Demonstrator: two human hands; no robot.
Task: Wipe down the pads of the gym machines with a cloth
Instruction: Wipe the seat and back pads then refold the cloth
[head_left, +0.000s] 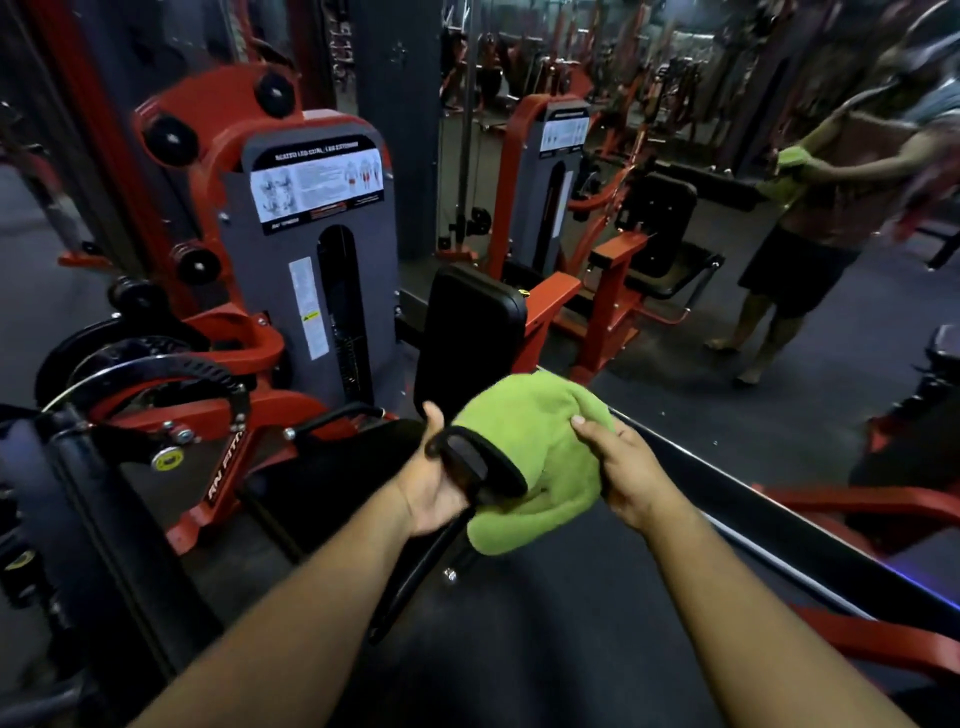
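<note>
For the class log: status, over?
Left hand grips handle. Right hand holds cloth against it. Back pad beyond, untouched. Nothing blocking.

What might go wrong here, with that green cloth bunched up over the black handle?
1. The green cloth is bunched, so the right hand may wipe only part of the black handle and miss spots.
2. The left hand holds the handle from beneath; its bar hangs free, so it might swing or twist in the grip.
3. A loose cloth end hangs below the handle and could snag on the bar.
</note>
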